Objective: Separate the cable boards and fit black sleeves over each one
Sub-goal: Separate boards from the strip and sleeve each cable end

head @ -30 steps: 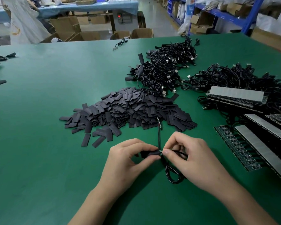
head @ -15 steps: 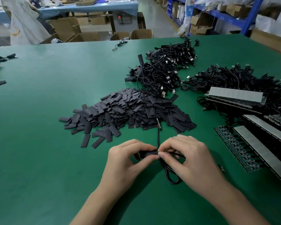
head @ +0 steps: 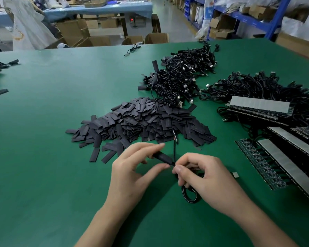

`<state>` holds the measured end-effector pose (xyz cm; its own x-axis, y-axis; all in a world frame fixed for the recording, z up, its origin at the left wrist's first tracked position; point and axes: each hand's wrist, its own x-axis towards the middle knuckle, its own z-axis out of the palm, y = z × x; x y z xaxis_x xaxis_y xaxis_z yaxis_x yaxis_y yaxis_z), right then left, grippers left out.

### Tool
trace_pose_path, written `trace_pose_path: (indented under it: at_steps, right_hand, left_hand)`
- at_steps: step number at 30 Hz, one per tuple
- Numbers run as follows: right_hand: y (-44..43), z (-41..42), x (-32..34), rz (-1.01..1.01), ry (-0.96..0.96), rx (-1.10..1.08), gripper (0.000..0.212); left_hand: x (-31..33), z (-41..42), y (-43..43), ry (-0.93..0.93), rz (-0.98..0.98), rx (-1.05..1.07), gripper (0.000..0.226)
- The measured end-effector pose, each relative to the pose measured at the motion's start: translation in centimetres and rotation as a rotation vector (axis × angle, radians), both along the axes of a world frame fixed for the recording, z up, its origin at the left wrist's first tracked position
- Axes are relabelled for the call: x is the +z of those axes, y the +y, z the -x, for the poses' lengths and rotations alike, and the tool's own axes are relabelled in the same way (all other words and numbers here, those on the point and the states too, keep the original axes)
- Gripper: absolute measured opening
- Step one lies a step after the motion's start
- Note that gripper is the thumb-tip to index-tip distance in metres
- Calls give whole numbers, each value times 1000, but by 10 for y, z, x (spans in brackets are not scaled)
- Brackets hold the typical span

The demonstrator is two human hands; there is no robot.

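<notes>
Step in hand: sleeving one unit, and it looks nearly seated.

Left hand (head: 137, 170) pinches a black sleeve (head: 162, 156) between thumb and forefinger. Its other fingers are loosely curled and hold nothing else.

Right hand (head: 205, 179) pinches the cable (head: 190, 196) right at the sleeve's mouth, at 3 o'clock from the left fingertips. The slack loops out under the palm toward 6 o'clock. A thin lead with a bare end (head: 174, 138) sticks up at 12 o'clock from the pinch.

Both hands sit low over the table (head: 43, 157), lower centre of view. The board itself isn't visible. I judge it's inside the sleeve but can't confirm.

Stock:
- Sleeve pile (head: 141, 122) at 12 o'clock from the hands, near.
- Unseparated panels (head: 260, 106) with their cables at 2–3 o'clock.
- Cable heap (head: 182, 81) at 1 o'clock, further back. It's probably the finished units, but too small to tell.

Next move, my read:
- Hold the cable fixed with the right hand and push the sleeve home with the left until the end is covered.
- Keep the sleeve in line with the cable so it doesn't snag or kink the joint.
- Drop the unit on the heap at 1 o'clock, then break the next board off the panels at 3 o'clock.
</notes>
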<state>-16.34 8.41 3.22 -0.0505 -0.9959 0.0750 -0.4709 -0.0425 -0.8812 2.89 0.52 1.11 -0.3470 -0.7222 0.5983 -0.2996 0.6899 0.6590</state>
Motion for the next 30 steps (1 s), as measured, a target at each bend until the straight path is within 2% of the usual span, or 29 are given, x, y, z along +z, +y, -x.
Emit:
trace_pose_path:
  at_steps: [2, 4, 8, 15, 19, 26, 30]
  right_hand:
    - [0, 2, 0, 2, -66, -22, 19]
    - [0, 3, -1, 3, -74, -27, 18]
    - [1, 1, -1, 4, -58, -22, 17]
    - [2, -3, -3, 8, -51, -46, 20]
    - [2, -3, -2, 13, -76, -50, 19]
    - [1, -5, -1, 2, -88, -53, 23]
    - [2, -4, -2, 17, -105, -59, 18]
  left_hand:
    - [1, -1, -2, 67, -41, 63, 37]
    - [1, -2, -2, 112, -85, 100, 27]
    - [1, -2, 1, 108, -98, 103, 16]
    - [-1, -1, 1, -41, 98, 155, 16]
    - [-1, -2, -1, -82, 146, 125, 16]
    - [3, -1, 1, -14, 56, 137, 20]
    - [2, 2, 3, 20, -28, 94, 20]
